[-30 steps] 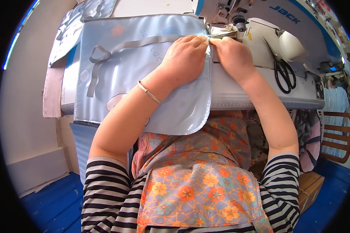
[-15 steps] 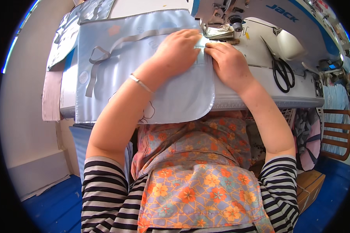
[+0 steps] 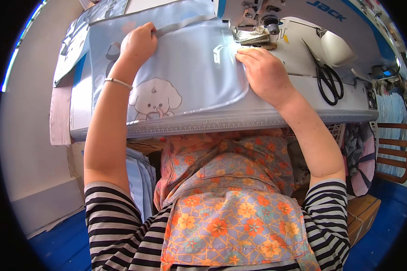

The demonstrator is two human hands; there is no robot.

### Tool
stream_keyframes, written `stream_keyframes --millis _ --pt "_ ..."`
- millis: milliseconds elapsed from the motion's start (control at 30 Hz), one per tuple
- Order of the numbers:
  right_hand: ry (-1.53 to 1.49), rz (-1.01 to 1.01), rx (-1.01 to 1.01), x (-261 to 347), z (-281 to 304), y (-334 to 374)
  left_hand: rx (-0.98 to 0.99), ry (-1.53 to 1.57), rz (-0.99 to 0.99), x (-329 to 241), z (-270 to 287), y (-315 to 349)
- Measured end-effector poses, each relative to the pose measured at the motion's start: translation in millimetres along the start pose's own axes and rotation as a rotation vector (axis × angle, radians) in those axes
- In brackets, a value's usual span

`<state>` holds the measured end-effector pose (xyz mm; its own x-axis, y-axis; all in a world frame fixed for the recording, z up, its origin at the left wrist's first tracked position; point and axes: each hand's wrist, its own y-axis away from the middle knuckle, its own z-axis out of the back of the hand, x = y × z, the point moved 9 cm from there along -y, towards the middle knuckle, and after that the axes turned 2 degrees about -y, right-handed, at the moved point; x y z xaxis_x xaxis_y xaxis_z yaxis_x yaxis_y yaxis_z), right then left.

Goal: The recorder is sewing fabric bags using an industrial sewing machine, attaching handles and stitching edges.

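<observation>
A light blue panel [image 3: 199, 67] with a glossy surface and a cartoon puppy print lies on the sewing machine table, its right side close to the sewing machine [image 3: 276, 22]. Closed around a grey strap [image 3: 183, 23] is my left hand [image 3: 139, 44], over the panel's left half. The strap runs taut from it toward the machine head; its loose end hangs in a loop to the left. My right hand [image 3: 264, 74] pinches the panel's right edge, just in front of the presser foot area. Its fingertips partly hide that edge.
Black-handled scissors [image 3: 328, 83] lie open-bladed to the right of my right hand. More printed panels [image 3: 77, 47] sit at the far left, above a pink cloth [image 3: 61, 110]. Folded blue pieces [image 3: 140, 180] hang below the table; a wooden chair [image 3: 395, 151] stands at right.
My left hand has moved left from the machine and now grips the strap, drawn straight. The panel has shifted away from me, uncovering the table's front ruler. My right hand stays nearly in place.
</observation>
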<state>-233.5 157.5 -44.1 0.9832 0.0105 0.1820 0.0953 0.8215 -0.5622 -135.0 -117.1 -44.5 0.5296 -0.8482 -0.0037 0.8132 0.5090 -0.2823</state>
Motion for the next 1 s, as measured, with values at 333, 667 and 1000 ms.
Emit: stream_keyframes --millis 333,667,1000 --pt "-0.412 0.003 -0.150 41 27 15 0.244 0.906 -0.197 -111 113 164" --pt "-1.675 -0.736 0.396 117 -28 63 -0.063 1.616 0.026 -134 101 176" --pt "-0.974 -0.304 0.436 87 34 50 -0.191 1.825 0.216 -107 79 165"
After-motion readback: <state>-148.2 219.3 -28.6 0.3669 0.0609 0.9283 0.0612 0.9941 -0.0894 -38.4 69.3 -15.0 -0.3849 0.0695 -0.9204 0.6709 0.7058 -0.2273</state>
